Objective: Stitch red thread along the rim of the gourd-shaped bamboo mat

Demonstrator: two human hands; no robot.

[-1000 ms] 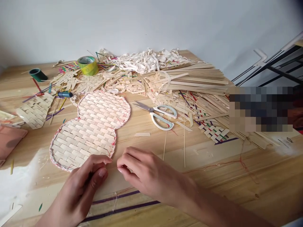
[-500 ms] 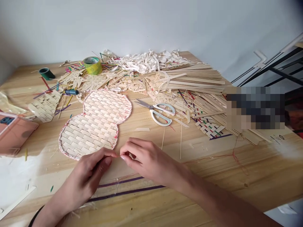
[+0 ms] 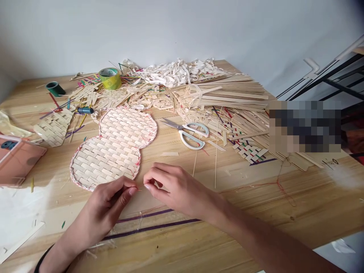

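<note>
My left hand pinches a fine red thread between thumb and forefinger, with a short end poking out to the right. A small gap away, the thumb and forefinger of my right hand are pressed together; whatever is between them is too small to make out. Just behind my left hand lies a gourd-shaped woven mat, its edge bound with red and white cord. Scissors with white handles rest open to the right of the mat. More red thread trails over the table past my right forearm.
Loose strips and a heap of white ribbon cover the table's back. Yellow tape, a green spool and a pink box are at the left. Purple strips lie near my wrists.
My fingertips have parted slightly, the left hand shifting a little left. A short red thread end now shows at the left fingertips. The view has shifted slightly.
</note>
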